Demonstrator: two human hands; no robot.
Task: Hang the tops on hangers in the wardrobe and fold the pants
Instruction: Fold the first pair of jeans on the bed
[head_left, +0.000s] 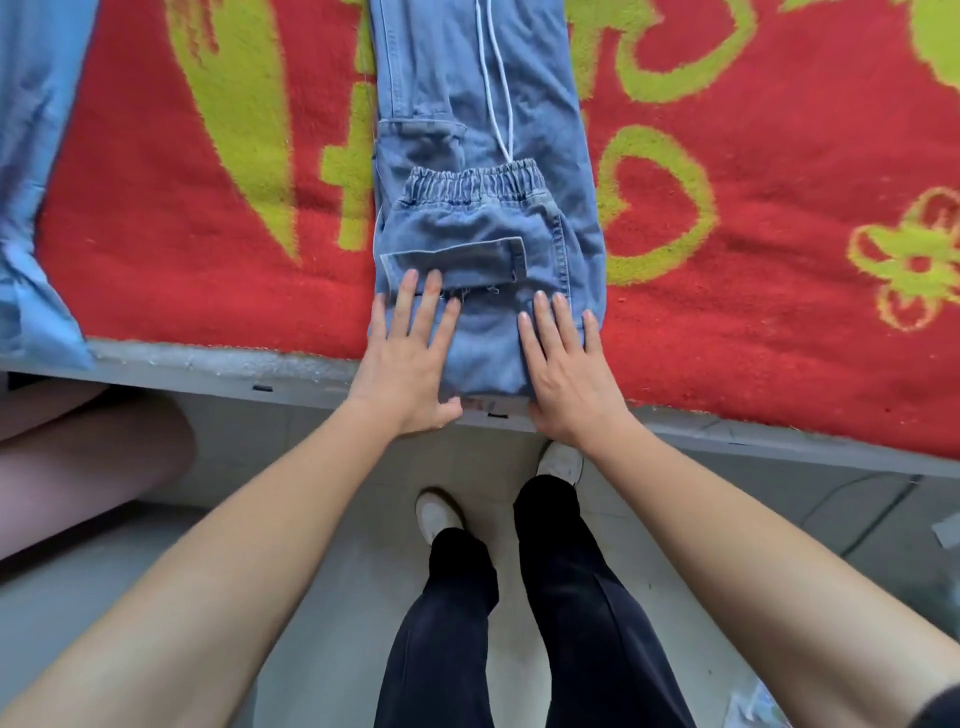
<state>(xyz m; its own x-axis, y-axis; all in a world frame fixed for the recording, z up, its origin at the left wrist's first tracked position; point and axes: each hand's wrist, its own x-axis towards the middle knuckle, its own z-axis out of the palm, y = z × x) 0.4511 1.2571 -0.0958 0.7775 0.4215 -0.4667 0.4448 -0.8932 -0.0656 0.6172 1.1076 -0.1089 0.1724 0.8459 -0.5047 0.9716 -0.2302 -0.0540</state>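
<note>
Hands flat, fingers straight: left hand (410, 358) and right hand (566, 371) press folded blue jeans (483, 239) on a red blanket (171, 218); no readable writing.

A red fleece blanket (779, 322) with yellow-green hearts and characters covers the bed (234, 370), stopping just short of its grey near edge. Below, on the pale tiled floor (337, 597), a pink rounded object (78, 457) lies at the left. A thin dark cable (872, 501) trails at the right, and two white shoes (434, 514) stand between them.
</note>
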